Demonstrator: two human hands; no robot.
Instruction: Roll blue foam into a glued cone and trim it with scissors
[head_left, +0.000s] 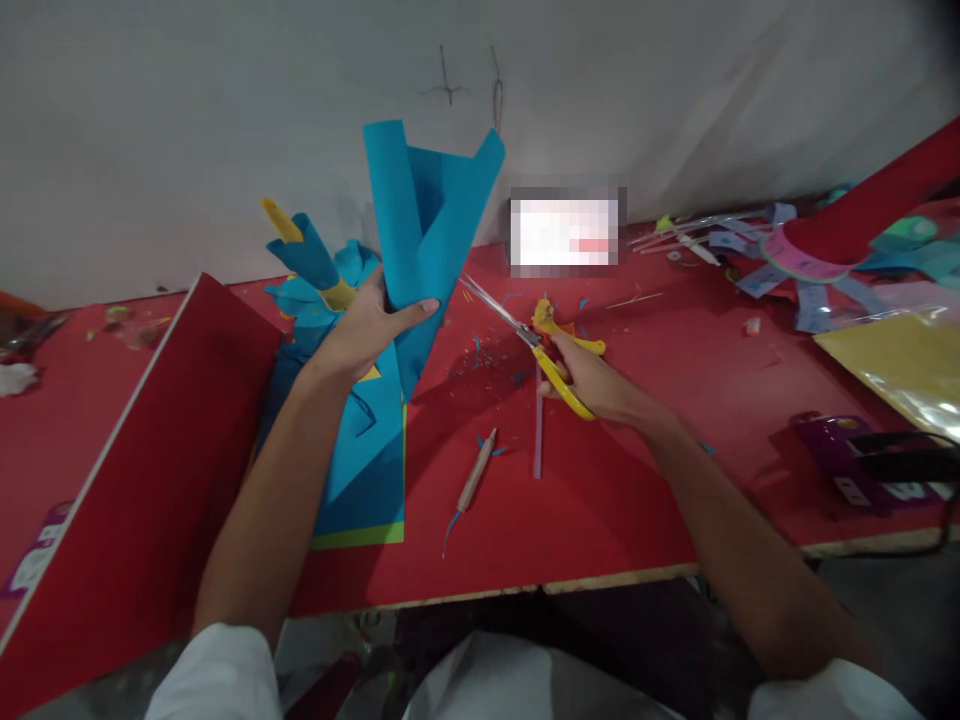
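Observation:
In my left hand [371, 335] is a sheet of blue craft paper [431, 220], its sides curled over, held upright above the table with the thumb across its front. My right hand [589, 375] grips yellow-handled scissors [555, 378]; their blades point up and left toward the lower edge of the paper. Whether the blades touch the paper I cannot tell. Beneath my left wrist lie flat blue sheets [367, 490] with a green edge showing. Rolled blue and yellow paper pieces [307, 255] stand behind that hand. A wooden stick-like tool [478, 470] lies between my forearms.
A red upright panel [142, 480] divides the red table [600, 520] on the left. A pale strip [538, 430] and small scraps lie in the middle. A blurred bright screen [564, 232] leans at the wall. Rightward are a purple box [847, 465], a yellow packet [892, 365] and paper strips.

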